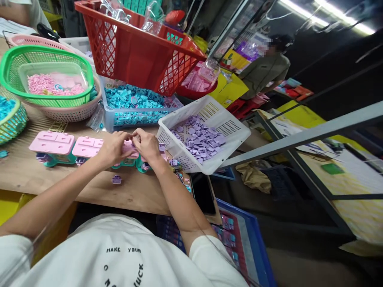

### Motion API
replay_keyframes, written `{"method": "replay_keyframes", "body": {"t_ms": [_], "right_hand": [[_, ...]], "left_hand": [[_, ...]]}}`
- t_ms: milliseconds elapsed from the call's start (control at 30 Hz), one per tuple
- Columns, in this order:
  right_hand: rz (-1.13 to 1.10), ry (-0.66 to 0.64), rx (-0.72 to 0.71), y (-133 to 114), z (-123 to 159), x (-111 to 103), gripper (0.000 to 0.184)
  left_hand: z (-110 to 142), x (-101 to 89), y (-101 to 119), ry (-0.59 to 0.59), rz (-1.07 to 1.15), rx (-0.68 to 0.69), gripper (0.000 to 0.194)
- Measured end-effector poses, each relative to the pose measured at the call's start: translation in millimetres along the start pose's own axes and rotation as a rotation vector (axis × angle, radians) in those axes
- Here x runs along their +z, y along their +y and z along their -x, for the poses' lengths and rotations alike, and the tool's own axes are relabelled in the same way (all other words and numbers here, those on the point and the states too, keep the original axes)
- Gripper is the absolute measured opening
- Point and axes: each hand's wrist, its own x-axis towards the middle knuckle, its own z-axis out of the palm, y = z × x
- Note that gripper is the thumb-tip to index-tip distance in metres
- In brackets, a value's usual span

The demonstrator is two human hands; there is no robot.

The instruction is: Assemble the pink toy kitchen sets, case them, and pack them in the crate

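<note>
My left hand and my right hand meet over a pink toy piece on the wooden table. Both hands are closed, fingertips pinching at the piece between them. Two more pink toy pieces with teal bases stand in a row to the left. A small purple part lies loose on the table just in front of my hands. A white basket of purple parts sits tilted right beside my right hand.
A clear bin of blue parts stands behind my hands, under a red basket. A green basket with pink parts sits far left. A phone lies at the table's right edge, above a blue crate. Another person sits far right.
</note>
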Motion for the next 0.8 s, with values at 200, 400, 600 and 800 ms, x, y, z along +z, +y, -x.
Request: {"method": "replay_keyframes", "body": {"t_ms": [200,400,600,800], "right_hand": [[-0.255,-0.094,-0.028,12,18,4,0.020],[-0.339,-0.229,-0.196,33,9,-3,0.030],[-0.296,-0.199,-0.130,30,-1,0,0.019],[-0.311,-0.175,-0.120,30,-4,0,0.016]], "left_hand": [[4,19.8,21,-0.018,-0.045,-0.234,0.027],[-8,-1.5,8,-0.152,0.257,-0.307,0.023],[-35,-13.6,-11,-0.281,0.341,-0.348,0.021],[-43,-11.9,-16,-0.266,0.403,-0.398,0.049]]}}
